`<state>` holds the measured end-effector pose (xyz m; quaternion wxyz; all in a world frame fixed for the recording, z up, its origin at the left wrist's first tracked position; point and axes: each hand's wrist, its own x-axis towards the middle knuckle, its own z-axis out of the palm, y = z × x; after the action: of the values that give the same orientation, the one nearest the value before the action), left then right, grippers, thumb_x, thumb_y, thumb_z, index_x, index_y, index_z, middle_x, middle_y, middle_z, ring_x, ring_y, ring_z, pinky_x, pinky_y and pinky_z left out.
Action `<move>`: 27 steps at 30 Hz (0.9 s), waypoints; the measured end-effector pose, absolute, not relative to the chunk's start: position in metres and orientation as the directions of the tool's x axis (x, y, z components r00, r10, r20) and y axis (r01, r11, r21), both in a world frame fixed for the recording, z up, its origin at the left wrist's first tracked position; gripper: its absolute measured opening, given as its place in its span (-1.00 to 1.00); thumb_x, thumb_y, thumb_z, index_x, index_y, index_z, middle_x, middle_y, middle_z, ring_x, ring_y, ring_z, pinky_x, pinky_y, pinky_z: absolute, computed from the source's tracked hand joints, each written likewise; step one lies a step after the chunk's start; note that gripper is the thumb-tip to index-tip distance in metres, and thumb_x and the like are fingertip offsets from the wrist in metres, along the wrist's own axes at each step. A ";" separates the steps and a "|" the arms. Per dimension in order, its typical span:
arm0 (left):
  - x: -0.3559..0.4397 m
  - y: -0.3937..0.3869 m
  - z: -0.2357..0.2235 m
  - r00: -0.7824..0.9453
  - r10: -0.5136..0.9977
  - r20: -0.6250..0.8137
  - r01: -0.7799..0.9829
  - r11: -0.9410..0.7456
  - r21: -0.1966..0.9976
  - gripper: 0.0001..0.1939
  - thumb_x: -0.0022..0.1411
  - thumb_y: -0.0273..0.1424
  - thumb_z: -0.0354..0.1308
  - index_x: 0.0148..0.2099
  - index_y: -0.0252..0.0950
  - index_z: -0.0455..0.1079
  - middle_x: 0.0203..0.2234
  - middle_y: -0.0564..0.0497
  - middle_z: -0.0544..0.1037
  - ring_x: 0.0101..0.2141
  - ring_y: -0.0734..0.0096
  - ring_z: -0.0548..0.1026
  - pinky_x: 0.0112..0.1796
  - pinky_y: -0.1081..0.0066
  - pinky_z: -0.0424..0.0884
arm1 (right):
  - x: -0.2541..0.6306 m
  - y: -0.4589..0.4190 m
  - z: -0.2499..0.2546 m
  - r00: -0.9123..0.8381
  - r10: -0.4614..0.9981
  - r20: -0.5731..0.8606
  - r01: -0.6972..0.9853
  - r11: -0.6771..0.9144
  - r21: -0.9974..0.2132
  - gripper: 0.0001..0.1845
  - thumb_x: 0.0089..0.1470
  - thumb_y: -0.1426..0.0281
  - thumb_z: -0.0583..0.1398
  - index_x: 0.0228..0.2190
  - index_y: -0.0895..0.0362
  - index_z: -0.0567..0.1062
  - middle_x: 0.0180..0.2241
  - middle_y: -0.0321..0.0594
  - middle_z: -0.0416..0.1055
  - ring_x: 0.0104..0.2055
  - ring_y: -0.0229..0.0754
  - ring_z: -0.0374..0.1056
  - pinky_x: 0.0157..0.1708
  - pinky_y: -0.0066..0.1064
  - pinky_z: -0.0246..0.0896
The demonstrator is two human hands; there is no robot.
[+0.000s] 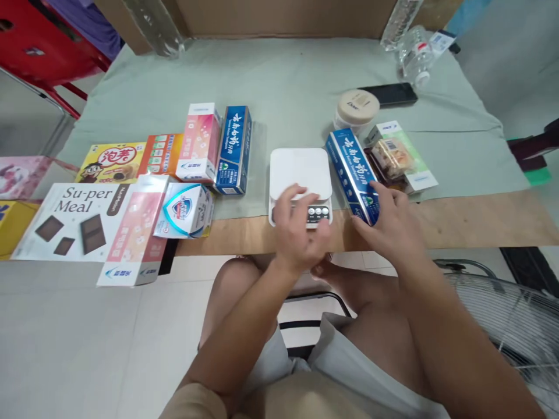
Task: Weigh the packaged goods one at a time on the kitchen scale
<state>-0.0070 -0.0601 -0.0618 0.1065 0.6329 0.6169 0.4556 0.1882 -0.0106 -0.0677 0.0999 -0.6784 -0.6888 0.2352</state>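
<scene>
A white kitchen scale (300, 169) sits near the table's front edge with a bare top plate. My left hand (299, 230) is over its front, fingers spread and bent above the button panel; I cannot tell which button, if any, a finger touches. Just right of the scale lies a blue toothpaste box (349, 166), slanted. My right hand (391, 221) holds its near end between thumb and fingers. Beyond that box stands a Dove jar (357, 107), and to its right are a clear snack pack (393, 156) and a green-white box (419, 174).
Left of the scale stand another blue toothpaste box (234, 148), pink boxes (200, 139), a soap pack (183, 210), a Su-per Meal box (74, 218) and a yellow snack box (111, 160). A phone (391, 94) and a plastic bottle (416, 58) lie at back right. A fan (502, 314) stands below right.
</scene>
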 end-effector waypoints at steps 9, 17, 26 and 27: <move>-0.056 -0.053 -0.082 -0.332 0.943 0.035 0.677 0.212 0.705 -0.31 0.44 0.10 -0.03 0.37 -0.26 0.27 0.33 -0.31 0.36 0.37 -0.05 0.31 0.33 -0.05 0.29 | 0.191 -0.010 -0.047 -0.035 0.999 0.034 0.798 0.048 -0.601 -0.42 0.12 0.29 0.21 0.19 0.04 0.46 0.07 -0.01 0.53 0.08 0.13 0.48 0.07 0.08 0.44; -0.055 -0.054 -0.076 -0.078 0.996 -0.042 0.707 0.085 0.702 -0.19 0.43 0.18 -0.07 0.44 -0.30 0.20 0.44 -0.39 0.25 0.44 -0.13 0.24 0.34 -0.17 0.24 | 0.146 -0.011 -0.037 -0.087 0.981 0.173 0.767 0.177 -0.617 -0.53 0.20 0.27 0.20 0.14 0.03 0.47 0.09 -0.01 0.49 0.14 0.10 0.45 0.23 0.11 0.35; -0.022 -0.054 -0.062 0.197 0.976 0.093 0.715 -0.208 0.668 -0.15 0.45 0.10 -0.20 0.52 -0.41 0.01 0.46 -0.41 0.20 0.47 -0.05 0.16 0.41 -0.11 0.07 | 0.111 -0.018 -0.050 -0.064 0.993 0.104 0.790 0.114 -0.603 -0.56 0.21 0.29 0.16 0.10 -0.01 0.52 0.04 -0.02 0.46 0.09 0.10 0.43 0.14 0.09 0.39; -0.020 -0.054 -0.060 0.211 0.975 0.064 0.712 -0.198 0.673 -0.15 0.45 0.08 -0.22 0.52 -0.42 0.00 0.45 -0.41 0.21 0.47 -0.02 0.17 0.42 -0.10 0.05 | 0.111 -0.018 -0.051 -0.054 0.993 0.101 0.795 0.104 -0.597 -0.57 0.21 0.27 0.16 0.10 -0.01 0.52 0.04 -0.02 0.46 0.09 0.10 0.43 0.13 0.09 0.39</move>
<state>-0.0203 -0.0542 -0.0605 0.2626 0.7324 0.5761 0.2503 0.1111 -0.0183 -0.0506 0.2523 -0.6399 -0.6988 0.1962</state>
